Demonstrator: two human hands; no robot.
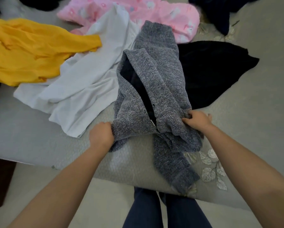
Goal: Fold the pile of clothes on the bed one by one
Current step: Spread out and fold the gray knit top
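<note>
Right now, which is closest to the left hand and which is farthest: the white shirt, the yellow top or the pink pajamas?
From the left hand, in the head view:
1. White shirt, just beyond the hand, slightly left.
2. Yellow top, farther off at the left.
3. Pink pajamas, at the far top of the bed.

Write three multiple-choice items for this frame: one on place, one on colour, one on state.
1. Where does the white garment lie relative to the grey knit sweater?
A. on its left
B. on its right
C. on top of it

2. What colour is the garment at the far left?
A. green
B. yellow
C. red

3. What are the hands doing?
A. both rest open
B. only one holds cloth
C. both grip the sweater

Answers: 1 A, it spreads out left of the knit. 2 B, the yellow garment is plainly yellow. 3 C, the left hand and right hand each clutch knit fabric.
</note>
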